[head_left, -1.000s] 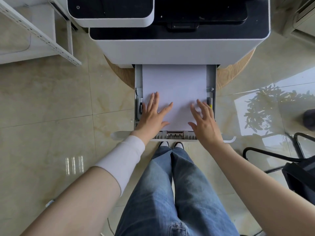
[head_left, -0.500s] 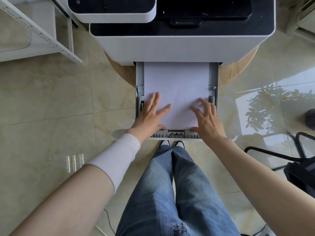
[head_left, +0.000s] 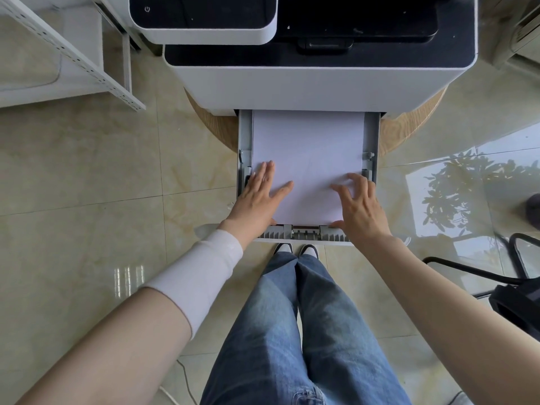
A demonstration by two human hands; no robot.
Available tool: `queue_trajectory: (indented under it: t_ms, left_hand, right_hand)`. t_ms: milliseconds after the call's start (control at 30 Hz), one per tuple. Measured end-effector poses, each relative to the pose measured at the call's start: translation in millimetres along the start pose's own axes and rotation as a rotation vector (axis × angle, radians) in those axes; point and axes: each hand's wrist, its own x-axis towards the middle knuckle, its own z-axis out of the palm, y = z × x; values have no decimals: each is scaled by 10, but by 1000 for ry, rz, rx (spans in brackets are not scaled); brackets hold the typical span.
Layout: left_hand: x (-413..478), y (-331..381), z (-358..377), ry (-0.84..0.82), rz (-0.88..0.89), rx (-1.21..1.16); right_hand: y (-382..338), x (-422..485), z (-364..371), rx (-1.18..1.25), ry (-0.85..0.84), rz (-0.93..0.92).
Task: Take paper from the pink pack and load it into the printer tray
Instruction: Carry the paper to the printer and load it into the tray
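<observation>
A stack of white paper [head_left: 308, 147] lies flat in the grey printer tray [head_left: 245, 135], which is pulled out from under the white and black printer [head_left: 306, 77]. My left hand [head_left: 258, 197] rests palm down on the near left part of the paper, fingers spread. On the near right part sits my right hand [head_left: 361, 204], fingers arched, thumb at the paper's near edge. Neither hand holds anything. The pink pack is out of view.
The printer stands on a round wooden base [head_left: 409, 130] on a glossy tiled floor. A white metal shelf frame [head_left: 87, 71] is at the back left. A black chair base [head_left: 496, 276] stands at the right. My legs in jeans stand just behind the tray.
Both hands have shifted slightly outward on the paper. The right hand's fingers have arched up. The view has tilted a little.
</observation>
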Motion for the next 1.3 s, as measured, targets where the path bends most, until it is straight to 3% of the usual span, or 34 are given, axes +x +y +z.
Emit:
queue_trajectory:
  t_ms: [367, 500, 600, 900, 1167, 1300]
  left_hand:
    - [-70, 62, -33, 52, -45, -45]
    - [-226, 114, 8, 137, 0, -147]
    - [-292, 217, 100, 121, 66, -166]
    - [-255, 207, 98, 187, 54, -175]
    - [-276, 198, 12, 32, 64, -77]
    - [-202, 176, -15, 66, 4, -173]
  right_hand:
    - [10, -45, -26, 40, 17, -6]
    - [12, -157, 69, 162, 182, -177]
    - [-84, -264, 235, 198, 152, -311]
    - [-159, -337, 363, 230, 244, -297]
    - [-153, -349, 422, 224, 248, -320]
    - [-84, -196, 256, 300, 209, -184]
